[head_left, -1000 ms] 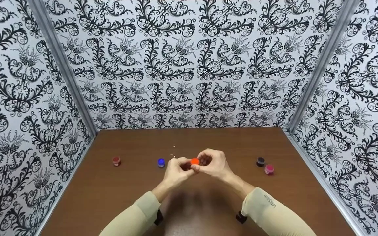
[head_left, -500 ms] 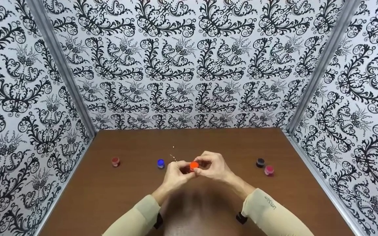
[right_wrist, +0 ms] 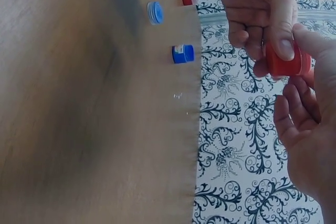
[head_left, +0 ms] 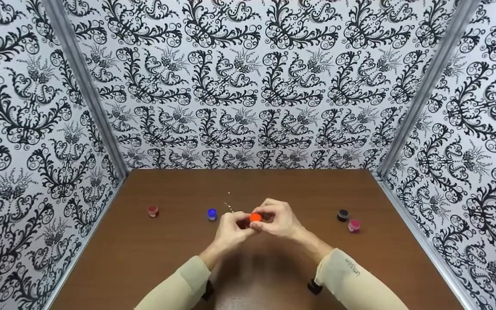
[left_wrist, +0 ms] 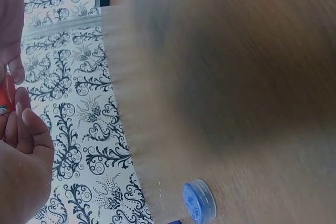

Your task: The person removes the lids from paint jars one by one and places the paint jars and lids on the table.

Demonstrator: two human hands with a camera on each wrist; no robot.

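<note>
A small orange-red paint pot [head_left: 255, 217] is held above the table between both hands. My left hand [head_left: 230, 230] grips it from the left; in the right wrist view that thumb lies across the red pot [right_wrist: 286, 60]. My right hand [head_left: 280, 221] pinches its other side with thumb and fingers. In the left wrist view only part of the pot [left_wrist: 6, 95] shows at the edge. A blue paint pot [head_left: 212, 214] stands on the table just left of my left hand. The right wrist view also has a light blue round ridged piece [right_wrist: 155, 12] near the blue pot.
A dark red pot [head_left: 153, 211] stands farther left on the brown table [head_left: 166, 254]. To the right are a black pot [head_left: 342, 215] and a pink pot [head_left: 354, 226], close together. White specks [head_left: 228, 206] lie beyond my left hand. Patterned walls [head_left: 248, 86] enclose the table.
Over the last second both hands have come slightly nearer to me with the orange-red pot, and my right fingers have shifted a little on it. The other pots stay put.
</note>
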